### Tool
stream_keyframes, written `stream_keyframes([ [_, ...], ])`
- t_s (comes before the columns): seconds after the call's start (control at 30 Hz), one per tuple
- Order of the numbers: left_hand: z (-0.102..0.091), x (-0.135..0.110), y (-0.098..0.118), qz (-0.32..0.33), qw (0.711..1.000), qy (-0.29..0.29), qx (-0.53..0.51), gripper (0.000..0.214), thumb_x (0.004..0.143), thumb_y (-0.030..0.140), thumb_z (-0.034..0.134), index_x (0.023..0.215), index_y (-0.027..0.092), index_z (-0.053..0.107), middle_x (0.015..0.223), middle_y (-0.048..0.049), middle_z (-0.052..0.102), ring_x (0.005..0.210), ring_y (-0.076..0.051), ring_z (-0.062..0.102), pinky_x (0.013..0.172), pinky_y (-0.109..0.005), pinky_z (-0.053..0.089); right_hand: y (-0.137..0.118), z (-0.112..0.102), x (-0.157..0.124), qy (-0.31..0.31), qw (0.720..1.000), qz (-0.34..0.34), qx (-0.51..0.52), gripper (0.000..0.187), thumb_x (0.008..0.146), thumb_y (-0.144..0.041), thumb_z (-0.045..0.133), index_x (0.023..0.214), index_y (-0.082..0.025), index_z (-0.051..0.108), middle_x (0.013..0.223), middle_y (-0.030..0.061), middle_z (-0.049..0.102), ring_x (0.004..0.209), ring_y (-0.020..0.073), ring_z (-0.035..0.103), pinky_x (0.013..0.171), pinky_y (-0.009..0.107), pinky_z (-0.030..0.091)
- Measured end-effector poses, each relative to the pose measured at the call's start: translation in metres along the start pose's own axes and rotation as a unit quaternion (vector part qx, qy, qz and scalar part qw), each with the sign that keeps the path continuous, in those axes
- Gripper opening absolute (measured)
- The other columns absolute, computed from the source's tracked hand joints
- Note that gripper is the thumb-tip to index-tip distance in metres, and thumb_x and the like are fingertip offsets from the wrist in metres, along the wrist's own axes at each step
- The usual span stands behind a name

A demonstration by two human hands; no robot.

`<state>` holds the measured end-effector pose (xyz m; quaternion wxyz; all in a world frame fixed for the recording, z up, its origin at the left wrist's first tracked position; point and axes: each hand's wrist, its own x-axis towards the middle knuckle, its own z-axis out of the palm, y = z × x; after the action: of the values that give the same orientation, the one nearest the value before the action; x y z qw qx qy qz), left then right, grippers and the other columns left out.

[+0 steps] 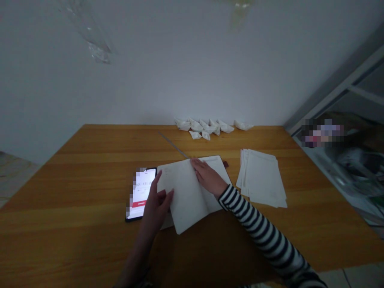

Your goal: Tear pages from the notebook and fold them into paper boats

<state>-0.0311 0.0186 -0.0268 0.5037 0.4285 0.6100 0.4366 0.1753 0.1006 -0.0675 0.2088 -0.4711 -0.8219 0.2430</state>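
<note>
An open notebook (187,196) with blank-looking white pages lies on the wooden table. One of its pages is skewed, and its lower corner sticks out past the bottom edge of the notebook. My right hand (209,176) lies flat near the top of the fold, fingers stretched out together. At the left side of the notebook is my left hand (156,202), with index finger and thumb spread apart and the other fingers partly curled. Its thumb is close to the skewed page; I cannot tell whether it touches. A phone (140,192) showing a timer lies beside this hand.
Several folded paper boats (210,126) stand along the wall at the back. Loose white sheets (265,178) are stacked to the right of the notebook. A thin grey strip (173,145) runs from behind the notebook over the table (75,180). Shelving (345,160) stands on the right.
</note>
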Motion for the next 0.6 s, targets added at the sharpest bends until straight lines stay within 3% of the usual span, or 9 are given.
stream_keyframes([
  [0.2, -0.004, -0.005, -0.015, -0.029, 0.997, 0.017, -0.063, 0.09, 0.074, 0.045, 0.075, 0.151, 0.024, 0.035, 0.072, -0.0012, 0.068, 0.049, -0.014, 0.056, 0.049, -0.025, 0.047, 0.007, 0.018, 0.005, 0.06, 0.995, 0.043, -0.071, 0.053, 0.1, -0.019, 0.031, 0.152, -0.015, 0.036, 0.162, 0.0112, 0.031, 0.152, 0.022, 0.022, 0.123, 0.051, 0.017],
  [0.33, -0.007, -0.005, -0.019, -0.05, 0.993, 0.015, -0.102, 0.101, 0.07, 0.047, 0.08, 0.154, 0.024, 0.028, 0.076, -0.003, 0.07, 0.057, -0.019, 0.063, 0.053, -0.028, 0.05, 0.008, 0.019, 0.004, 0.065, 0.994, 0.05, -0.077, 0.053, 0.099, -0.02, 0.033, 0.152, -0.015, 0.037, 0.161, 0.0112, 0.032, 0.152, 0.0228, 0.02, 0.123, 0.053, 0.013],
  [0.6, -0.004, -0.009, -0.018, -0.039, 0.992, 0.041, -0.111, 0.101, 0.068, 0.051, 0.081, 0.152, 0.025, 0.031, 0.081, -0.0062, 0.074, 0.061, -0.022, 0.067, 0.055, -0.03, 0.053, 0.005, 0.016, 0.004, 0.067, 0.994, 0.048, -0.076, 0.052, 0.1, -0.022, 0.032, 0.152, -0.015, 0.038, 0.161, 0.01, 0.033, 0.153, 0.0221, 0.018, 0.124, 0.051, 0.015],
])
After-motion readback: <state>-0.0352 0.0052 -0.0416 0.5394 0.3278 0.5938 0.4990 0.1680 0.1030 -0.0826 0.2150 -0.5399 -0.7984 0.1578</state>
